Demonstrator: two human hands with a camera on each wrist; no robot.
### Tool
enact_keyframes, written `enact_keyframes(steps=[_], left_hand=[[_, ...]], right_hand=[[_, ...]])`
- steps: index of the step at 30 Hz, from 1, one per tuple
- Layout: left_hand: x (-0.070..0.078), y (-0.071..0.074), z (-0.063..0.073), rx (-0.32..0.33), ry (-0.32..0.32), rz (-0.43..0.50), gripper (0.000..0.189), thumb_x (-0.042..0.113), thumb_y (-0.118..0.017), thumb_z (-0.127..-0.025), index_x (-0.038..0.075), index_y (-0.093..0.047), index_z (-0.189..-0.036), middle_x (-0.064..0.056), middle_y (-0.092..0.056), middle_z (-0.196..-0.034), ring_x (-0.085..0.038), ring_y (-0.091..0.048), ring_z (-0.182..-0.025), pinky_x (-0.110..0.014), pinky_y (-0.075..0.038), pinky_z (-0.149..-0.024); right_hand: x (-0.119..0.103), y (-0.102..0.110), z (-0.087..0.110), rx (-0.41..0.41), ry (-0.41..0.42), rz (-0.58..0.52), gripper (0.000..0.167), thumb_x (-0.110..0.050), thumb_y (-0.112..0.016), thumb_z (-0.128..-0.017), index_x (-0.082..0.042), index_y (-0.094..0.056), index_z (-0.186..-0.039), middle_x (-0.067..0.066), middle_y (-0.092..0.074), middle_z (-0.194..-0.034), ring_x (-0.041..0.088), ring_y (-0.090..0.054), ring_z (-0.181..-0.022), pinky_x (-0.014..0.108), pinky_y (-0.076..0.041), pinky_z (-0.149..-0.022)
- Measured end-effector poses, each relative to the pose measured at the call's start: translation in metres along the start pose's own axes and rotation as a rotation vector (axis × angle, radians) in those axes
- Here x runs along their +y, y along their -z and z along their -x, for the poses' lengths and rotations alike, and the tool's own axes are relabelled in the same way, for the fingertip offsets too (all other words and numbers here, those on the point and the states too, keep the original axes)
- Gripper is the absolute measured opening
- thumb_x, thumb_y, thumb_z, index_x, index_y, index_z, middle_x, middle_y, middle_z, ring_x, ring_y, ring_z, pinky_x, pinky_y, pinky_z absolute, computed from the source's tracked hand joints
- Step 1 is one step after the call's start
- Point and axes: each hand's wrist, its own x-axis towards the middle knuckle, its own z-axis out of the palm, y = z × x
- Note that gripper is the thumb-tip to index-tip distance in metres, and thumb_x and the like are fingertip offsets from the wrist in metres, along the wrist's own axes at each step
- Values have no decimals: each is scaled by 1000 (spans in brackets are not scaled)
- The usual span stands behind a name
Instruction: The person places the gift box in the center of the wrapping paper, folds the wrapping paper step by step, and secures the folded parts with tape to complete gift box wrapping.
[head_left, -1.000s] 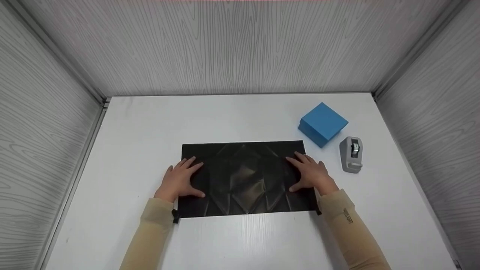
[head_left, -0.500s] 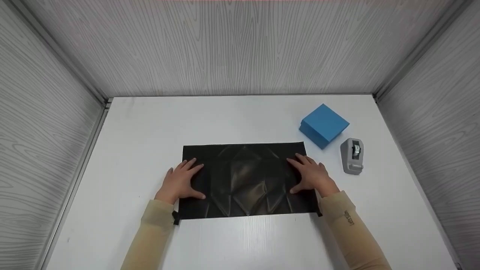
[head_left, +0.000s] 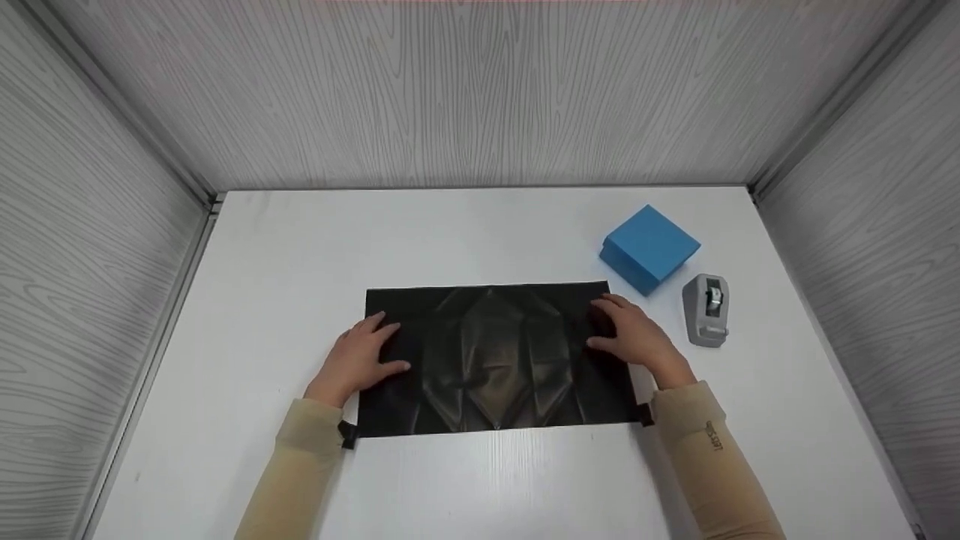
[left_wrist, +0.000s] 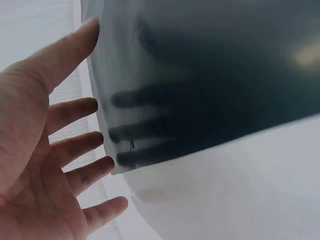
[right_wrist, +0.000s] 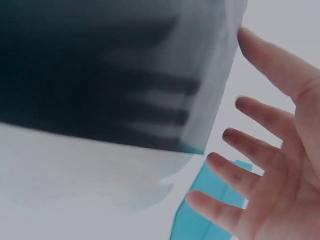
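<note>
A glossy black sheet (head_left: 495, 360) with fold creases lies crosswise on the white table. My left hand (head_left: 356, 360) is at its left edge, fingers spread and relaxed over the border. At the opposite edge, my right hand (head_left: 637, 337) has its fingers loosely bent and its thumb apart. Both wrist views show the fingertips near the side edges of the sheet (left_wrist: 210, 65), with dark finger reflections on its shiny surface. Neither hand grips anything.
A blue box (head_left: 649, 246) stands beyond the sheet's far right corner. Right of the sheet is a grey tape dispenser (head_left: 706, 309). Grey wood-grain panels (head_left: 480, 97) enclose the table (head_left: 480, 487) at the back and sides.
My right hand has shifted outward and slightly away, its thumb rising along the sheet. The left thumb has moved up a little too. Creases in the sheet's middle look more raised.
</note>
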Motion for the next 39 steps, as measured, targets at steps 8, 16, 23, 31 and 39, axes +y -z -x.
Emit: enact_keyframes(steps=[8, 16, 23, 31, 39], left_hand=[[15, 8, -4, 113, 2, 83, 64, 41, -65, -94, 6, -48, -145, -22, -42, -147, -39, -42, -132, -55, -33, -107], [34, 11, -15, 133, -11, 155, 61, 40, -63, -96, 8, -47, -145, -17, -46, -144, -35, -46, -130, -51, -36, -106], [49, 15, -24, 122, 2, 167, 63, 43, -62, -96, 11, -46, -147, -15, -46, -145, -33, -44, -132, -51, -36, -106], [61, 16, -34, 108, 7, 226, 62, 44, -59, -97, 11, -44, -148, -16, -45, -146, -33, -42, -134, -50, -35, -107], [73, 9, -47, 119, -12, 249, 61, 44, -57, -98, 12, -44, -148, -14, -45, -147, -32, -42, -134, -52, -36, -106]], right_hand=[[14, 25, 0, 285, -125, -91, 54, -25, -64, -97, 3, -47, -140, 28, -43, -141, 44, -42, -128, 58, -35, -102], [30, 41, -4, 491, -202, -160, 44, -17, -59, -99, 6, -49, -135, 32, -44, -131, 45, -50, -113, 58, -42, -90], [38, 51, -17, 492, -379, -168, 50, -20, -51, -102, 3, -39, -145, 33, -33, -141, 47, -43, -125, 59, -39, -98], [45, 59, -35, 406, -539, -217, 58, -26, -39, -105, -1, -20, -154, 36, -24, -146, 50, -38, -130, 60, -37, -101], [54, 62, -41, 374, -607, -368, 68, -24, -34, -104, 8, 1, -153, 39, -20, -150, 49, -28, -138, 56, -29, -109]])
